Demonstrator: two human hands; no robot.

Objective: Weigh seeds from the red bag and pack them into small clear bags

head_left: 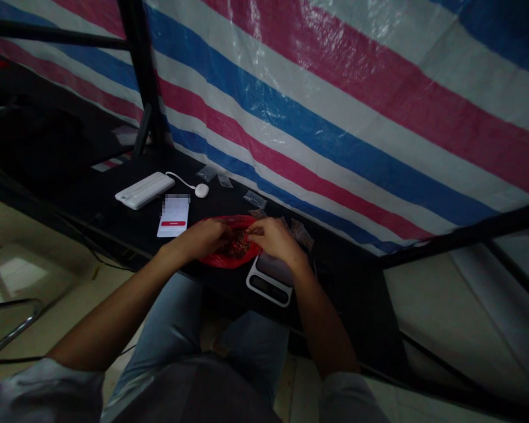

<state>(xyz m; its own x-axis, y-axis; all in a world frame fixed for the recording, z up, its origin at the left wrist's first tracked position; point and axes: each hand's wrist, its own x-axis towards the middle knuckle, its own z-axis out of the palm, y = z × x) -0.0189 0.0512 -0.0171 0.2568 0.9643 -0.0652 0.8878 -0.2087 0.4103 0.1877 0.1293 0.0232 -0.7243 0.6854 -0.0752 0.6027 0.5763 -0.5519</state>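
A red plastic bag [235, 261] lies spread at the table's front edge, with small brown and reddish bits [234, 242] inside. My left hand [208, 236] reaches over its left side; the fingers curl down among the bits, their tips hidden. At the right side, my right hand [271, 236] has thumb and forefinger pinched together over the bag. Whatever lies between those fingers is too small to make out. Under my right wrist stands a white digital scale [268, 289], partly covered by the hand and forearm.
Several small clear plastic packets [255, 200] lie along the back edge, and filled packets [302, 234] sit behind my right hand. Left of the bag are a phone [173, 220], a white power bank [144, 190] and a round white object [201, 190]. A striped plastic sheet [291, 117] hangs behind the table.
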